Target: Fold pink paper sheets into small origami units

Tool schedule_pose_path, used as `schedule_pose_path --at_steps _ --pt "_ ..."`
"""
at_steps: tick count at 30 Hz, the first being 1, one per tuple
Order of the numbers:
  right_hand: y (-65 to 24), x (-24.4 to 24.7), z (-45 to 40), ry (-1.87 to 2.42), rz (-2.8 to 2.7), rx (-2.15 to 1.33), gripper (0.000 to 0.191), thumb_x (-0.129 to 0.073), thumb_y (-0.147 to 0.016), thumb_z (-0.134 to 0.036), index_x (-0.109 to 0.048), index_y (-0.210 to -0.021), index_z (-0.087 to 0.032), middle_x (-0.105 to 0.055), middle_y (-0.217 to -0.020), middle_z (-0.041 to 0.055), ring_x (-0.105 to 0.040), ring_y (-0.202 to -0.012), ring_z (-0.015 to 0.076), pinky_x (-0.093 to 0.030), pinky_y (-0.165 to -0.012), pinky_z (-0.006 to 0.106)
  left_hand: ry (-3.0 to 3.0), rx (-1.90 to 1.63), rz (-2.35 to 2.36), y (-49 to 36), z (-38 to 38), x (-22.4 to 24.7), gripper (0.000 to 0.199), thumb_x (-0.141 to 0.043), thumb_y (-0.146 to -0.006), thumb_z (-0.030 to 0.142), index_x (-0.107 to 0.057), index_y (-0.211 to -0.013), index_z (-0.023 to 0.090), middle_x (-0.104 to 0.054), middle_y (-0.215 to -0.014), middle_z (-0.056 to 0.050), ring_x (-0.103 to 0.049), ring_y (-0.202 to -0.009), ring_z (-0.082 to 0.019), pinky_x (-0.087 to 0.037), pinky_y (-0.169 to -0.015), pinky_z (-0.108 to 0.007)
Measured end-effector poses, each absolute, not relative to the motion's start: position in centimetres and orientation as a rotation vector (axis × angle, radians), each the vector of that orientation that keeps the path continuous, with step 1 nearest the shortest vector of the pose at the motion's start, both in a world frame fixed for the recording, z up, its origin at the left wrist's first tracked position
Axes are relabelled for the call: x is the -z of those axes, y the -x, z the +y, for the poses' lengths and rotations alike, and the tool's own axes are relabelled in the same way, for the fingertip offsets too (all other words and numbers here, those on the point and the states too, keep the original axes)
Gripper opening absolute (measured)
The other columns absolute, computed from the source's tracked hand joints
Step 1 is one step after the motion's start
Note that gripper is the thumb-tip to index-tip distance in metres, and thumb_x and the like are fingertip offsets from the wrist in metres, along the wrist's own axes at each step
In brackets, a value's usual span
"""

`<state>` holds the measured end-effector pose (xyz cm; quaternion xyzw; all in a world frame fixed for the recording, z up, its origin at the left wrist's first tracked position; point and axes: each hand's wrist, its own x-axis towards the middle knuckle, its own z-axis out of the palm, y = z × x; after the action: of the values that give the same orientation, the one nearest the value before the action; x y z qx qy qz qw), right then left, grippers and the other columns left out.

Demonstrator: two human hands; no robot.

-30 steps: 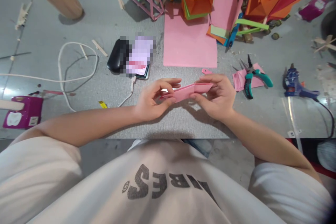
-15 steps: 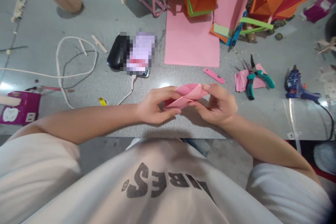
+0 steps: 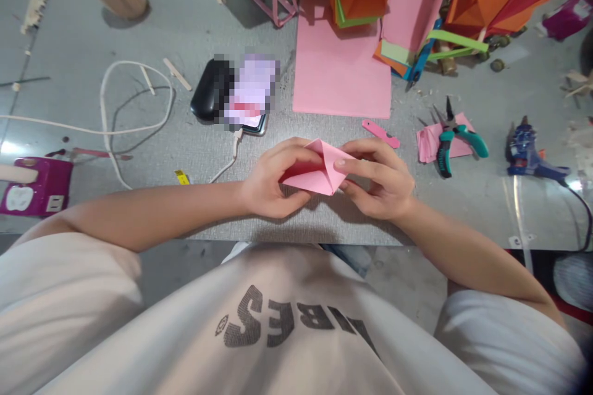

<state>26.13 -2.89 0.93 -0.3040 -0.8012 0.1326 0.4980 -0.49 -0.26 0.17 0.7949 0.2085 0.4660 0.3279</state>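
Note:
Between my two hands, just above the table's near edge, is a folded piece of pink paper (image 3: 309, 180) with a pocket-like opening facing left. My left hand (image 3: 277, 179) is closed on its left side, thumb below and fingers partly inside the fold. On the other side my right hand (image 3: 382, 179) grips the paper, its index fingertip pressing the right flap and the thumb beneath. A pink utility knife (image 3: 380, 134) lies on the table just beyond my right hand. Farther off is a large pink sheet (image 3: 341, 89).
Right of my hands, teal-handled pliers (image 3: 445, 139) lie on small pink paper pieces (image 3: 428, 143), near a blue glue gun (image 3: 528, 151). On the left are a phone (image 3: 254, 123), a black case (image 3: 210, 92) and a white cable (image 3: 104, 111). Colourful paper models (image 3: 491, 0) stand at the back.
The pink paper has been turned and opened, so its pocket and a pointed top now show. My right index finger has shifted onto the flap. The view has moved slightly.

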Motion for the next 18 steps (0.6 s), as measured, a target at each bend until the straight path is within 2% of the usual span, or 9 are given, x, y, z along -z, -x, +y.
schedule_pose_path --at_steps 4,10,13,18 --pt "-26.72 -1.15 -2.57 0.755 -1.975 -0.339 0.032 -0.074 -0.107 -0.022 -0.089 -0.128 -0.041 -0.086 -0.116 0.0056 -0.081 -0.09 0.0217 -0.069 -0.071 0.037 -2.13 -1.193 0.549 0.61 -0.32 -0.1 0.041 -0.083 -0.09 0.033 -0.078 -0.131 0.029 -0.088 -0.128 -0.013 -0.085 -0.113 -0.031 -0.071 -0.094 -0.047" --pt "-27.09 -1.53 -2.32 0.687 -2.006 -0.338 0.033 -0.075 -0.106 -0.013 -0.09 -0.124 -0.037 -0.089 -0.113 0.0037 -0.084 -0.087 0.0177 -0.07 -0.072 0.031 -2.227 -1.249 0.391 0.47 0.03 0.68 0.045 -0.076 -0.103 0.024 -0.072 -0.147 0.028 -0.083 -0.139 -0.014 -0.084 -0.126 -0.028 -0.072 -0.1 -0.043" --pt "-26.92 -1.37 -2.51 0.737 -1.973 -0.348 0.024 -0.077 -0.106 -0.015 -0.089 -0.116 -0.033 -0.091 -0.109 0.0043 -0.086 -0.087 0.0191 -0.071 -0.071 0.032 -2.279 -1.192 0.352 0.46 0.23 0.61 0.04 -0.073 -0.107 0.022 -0.072 -0.148 0.025 -0.082 -0.144 -0.017 -0.084 -0.128 -0.027 -0.072 -0.104 -0.041" --pt "-26.52 -1.19 -2.81 0.793 -1.896 -0.408 0.008 -0.084 -0.104 -0.022 -0.085 -0.105 -0.03 -0.091 -0.1 0.004 -0.087 -0.084 0.0227 -0.073 -0.072 0.037 -2.279 -1.189 0.345 0.63 0.2 0.11 0.036 -0.074 -0.109 0.02 -0.074 -0.144 0.023 -0.088 -0.136 -0.017 -0.087 -0.121 -0.026 -0.072 -0.102 -0.038"
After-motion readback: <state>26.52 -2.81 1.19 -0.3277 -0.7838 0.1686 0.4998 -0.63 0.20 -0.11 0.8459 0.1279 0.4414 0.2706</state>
